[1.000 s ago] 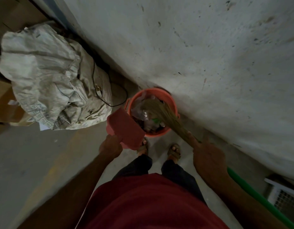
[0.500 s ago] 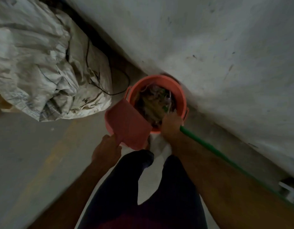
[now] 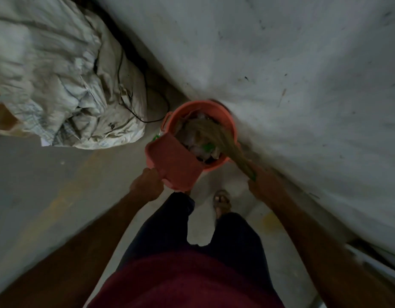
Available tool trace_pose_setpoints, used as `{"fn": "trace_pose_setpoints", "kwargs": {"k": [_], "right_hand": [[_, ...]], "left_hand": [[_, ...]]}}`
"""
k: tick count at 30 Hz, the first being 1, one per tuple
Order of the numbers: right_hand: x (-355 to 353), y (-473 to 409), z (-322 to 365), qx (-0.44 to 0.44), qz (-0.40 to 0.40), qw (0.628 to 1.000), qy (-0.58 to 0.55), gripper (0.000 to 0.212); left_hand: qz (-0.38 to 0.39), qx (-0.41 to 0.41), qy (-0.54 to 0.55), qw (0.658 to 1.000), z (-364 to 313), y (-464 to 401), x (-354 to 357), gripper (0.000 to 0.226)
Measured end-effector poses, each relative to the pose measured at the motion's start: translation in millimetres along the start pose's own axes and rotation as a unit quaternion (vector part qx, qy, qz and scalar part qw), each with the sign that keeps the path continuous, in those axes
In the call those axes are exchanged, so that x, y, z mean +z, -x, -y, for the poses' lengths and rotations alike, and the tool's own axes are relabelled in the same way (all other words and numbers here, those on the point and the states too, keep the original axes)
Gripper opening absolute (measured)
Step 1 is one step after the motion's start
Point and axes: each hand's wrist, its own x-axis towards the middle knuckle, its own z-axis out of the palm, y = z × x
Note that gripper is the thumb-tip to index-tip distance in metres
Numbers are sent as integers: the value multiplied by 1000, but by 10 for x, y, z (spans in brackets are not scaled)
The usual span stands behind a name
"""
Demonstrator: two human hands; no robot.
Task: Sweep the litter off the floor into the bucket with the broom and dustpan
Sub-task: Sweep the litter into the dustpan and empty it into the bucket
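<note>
An orange bucket [image 3: 231, 125] stands on the floor against the wall, holding plastic and paper litter [image 3: 201, 150]. My left hand [image 3: 147, 184] grips the handle of a red dustpan [image 3: 174, 163], which is tipped with its front edge over the bucket's near rim. My right hand [image 3: 262, 185] grips the broom near its head. The straw bristles of the broom [image 3: 221, 138] reach down into the bucket on top of the litter. A bit of green on the broom shows at my right hand; its handle is hidden behind my forearm.
A large crumpled white sack [image 3: 59, 85] lies at the left with a black cable [image 3: 134, 107] trailing across it toward the bucket. The stained wall [image 3: 303, 85] runs diagonally on the right. My feet, one sandal [image 3: 222, 202] visible, stand just short of the bucket.
My right hand pulled back from the bucket's rim toward the right, and the broom's bristles now lie in the bucket. The dustpan stays tipped at the rim.
</note>
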Motion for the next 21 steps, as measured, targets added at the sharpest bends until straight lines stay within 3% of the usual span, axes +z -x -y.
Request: {"fn": "trace_pose_setpoints", "kwargs": {"k": [9, 14, 21], "right_hand": [[-5, 1034, -605, -41, -32, 996, -78, 66], [14, 1432, -872, -59, -38, 989, -127, 18], [-55, 1560, -897, -183, -20, 982, -52, 24]], "left_hand": [[-30, -15, 38, 999, -495, 674, 139, 44], [-92, -107, 135, 981, -970, 1078, 395, 45], [-180, -196, 223, 938, -1025, 1932, 864, 49]]}}
